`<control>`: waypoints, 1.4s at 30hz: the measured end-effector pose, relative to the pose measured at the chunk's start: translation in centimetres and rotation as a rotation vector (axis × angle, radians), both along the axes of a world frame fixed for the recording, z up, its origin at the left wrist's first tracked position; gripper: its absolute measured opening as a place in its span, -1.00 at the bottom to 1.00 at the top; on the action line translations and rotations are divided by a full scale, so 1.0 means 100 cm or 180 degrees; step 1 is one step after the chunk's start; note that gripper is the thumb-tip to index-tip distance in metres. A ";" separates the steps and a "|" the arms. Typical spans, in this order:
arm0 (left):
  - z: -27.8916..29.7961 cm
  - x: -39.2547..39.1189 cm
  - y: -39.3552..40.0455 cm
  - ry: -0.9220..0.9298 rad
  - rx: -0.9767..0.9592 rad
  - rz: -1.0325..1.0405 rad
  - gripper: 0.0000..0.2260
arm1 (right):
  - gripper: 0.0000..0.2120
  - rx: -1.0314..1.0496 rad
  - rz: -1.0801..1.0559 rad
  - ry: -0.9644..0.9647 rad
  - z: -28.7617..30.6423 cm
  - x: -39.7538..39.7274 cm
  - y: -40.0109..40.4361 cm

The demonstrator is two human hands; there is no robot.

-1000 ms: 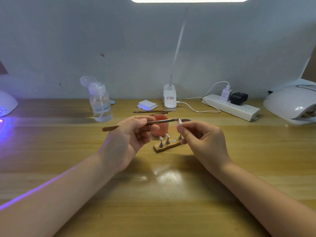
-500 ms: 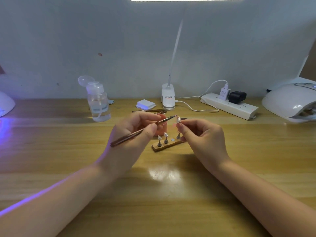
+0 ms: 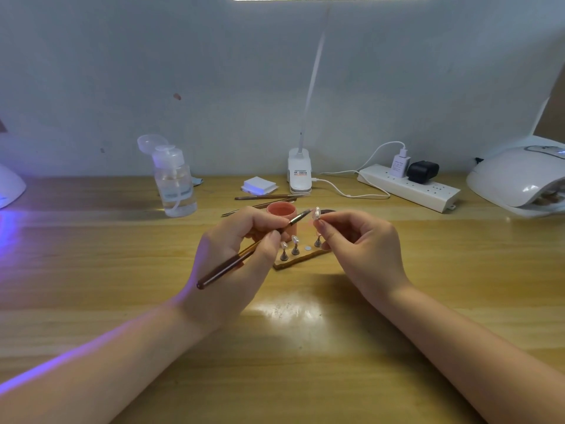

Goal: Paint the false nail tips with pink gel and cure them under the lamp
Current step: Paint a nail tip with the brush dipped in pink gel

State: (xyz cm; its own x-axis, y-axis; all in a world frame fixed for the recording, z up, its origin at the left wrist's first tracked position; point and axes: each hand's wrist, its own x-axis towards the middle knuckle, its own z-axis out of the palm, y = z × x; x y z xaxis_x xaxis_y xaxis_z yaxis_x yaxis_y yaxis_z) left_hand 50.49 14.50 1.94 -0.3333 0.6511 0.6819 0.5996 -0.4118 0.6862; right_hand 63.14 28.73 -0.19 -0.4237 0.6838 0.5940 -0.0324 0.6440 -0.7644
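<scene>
Pale glossy nail tip (image 3: pixel 317 213) on small stand

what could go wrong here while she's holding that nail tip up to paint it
The right hand only pinches the nail tip, so pressure from the brush in the left hand might flick it loose. The pink gel pot sits open just behind the left hand's knuckles and could get knocked.

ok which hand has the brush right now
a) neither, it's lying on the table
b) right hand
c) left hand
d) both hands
c: the left hand grips the brush, bristle end aimed at the nail tip pinched in the right hand.
</scene>
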 end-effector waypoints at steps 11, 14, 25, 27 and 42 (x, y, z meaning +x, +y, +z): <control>0.000 0.002 -0.001 0.0196 0.0043 -0.0044 -0.87 | -0.87 0.0141 -0.0038 -0.0045 0.000 0.001 0.000; 0.001 0.003 0.001 0.0169 -0.0017 0.0072 -0.84 | -0.90 0.0118 -0.0044 -0.0038 0.001 0.000 0.000; 0.000 0.003 0.002 0.0114 -0.0072 0.0055 -0.84 | -0.90 0.0323 -0.0033 -0.0115 0.001 0.001 -0.002; -0.001 0.002 0.002 0.0236 -0.0170 0.0019 -0.82 | -0.90 0.0295 -0.0035 -0.0109 0.001 0.001 -0.002; -0.004 -0.001 0.001 -0.0430 -0.0222 -0.0286 -0.82 | -0.90 0.0102 0.0113 -0.0095 0.001 -0.001 -0.004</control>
State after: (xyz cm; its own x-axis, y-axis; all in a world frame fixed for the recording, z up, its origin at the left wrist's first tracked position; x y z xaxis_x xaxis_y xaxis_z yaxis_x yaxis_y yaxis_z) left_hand 50.40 14.60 1.56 -0.3571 0.7266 0.5870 0.4629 -0.4081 0.7869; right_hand 63.03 28.33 -0.12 -0.4653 0.6489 0.6020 -0.0331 0.6669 -0.7444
